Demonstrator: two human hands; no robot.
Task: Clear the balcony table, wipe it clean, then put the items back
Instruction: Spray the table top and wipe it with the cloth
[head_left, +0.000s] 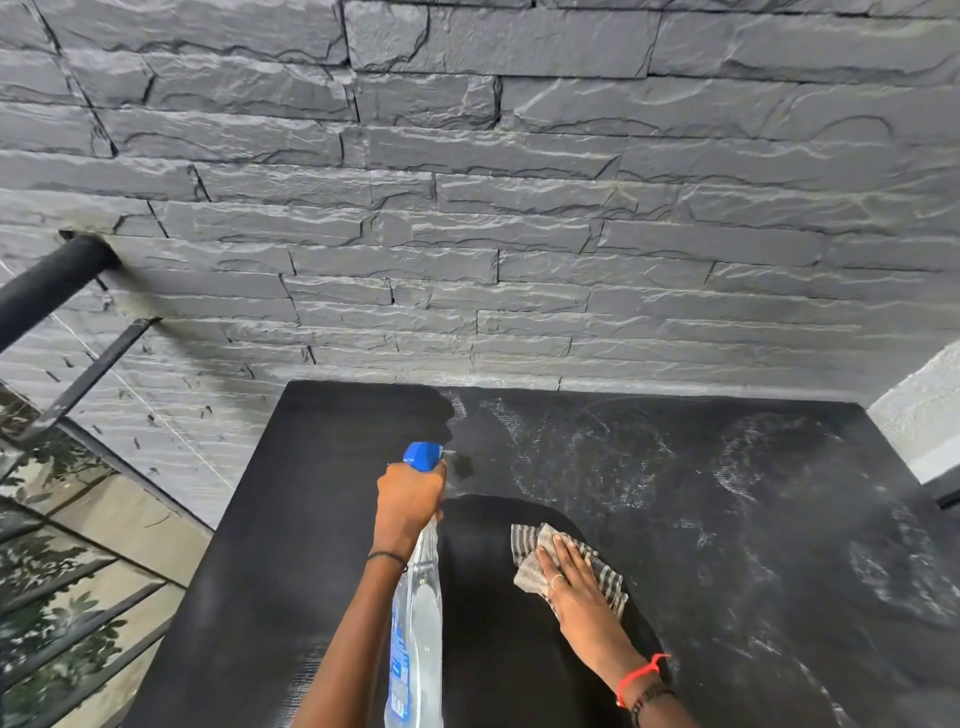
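Observation:
The black balcony table (727, 519) fills the lower middle of the head view, its top streaked with pale dusty smears and a darker wet patch near the front. My left hand (410, 499) grips the neck of a clear spray bottle (415, 623) with a blue trigger head, its nozzle pointing away over the table. My right hand (571, 577) lies flat with fingers spread on a striped grey-and-white cloth (524, 571), pressing it onto the wet patch.
A dark stone-clad wall (519, 208) rises directly behind the table. A black metal railing (52, 280) with glass panels runs along the left, with foliage below. A pale wall corner (924, 410) stands at the right edge.

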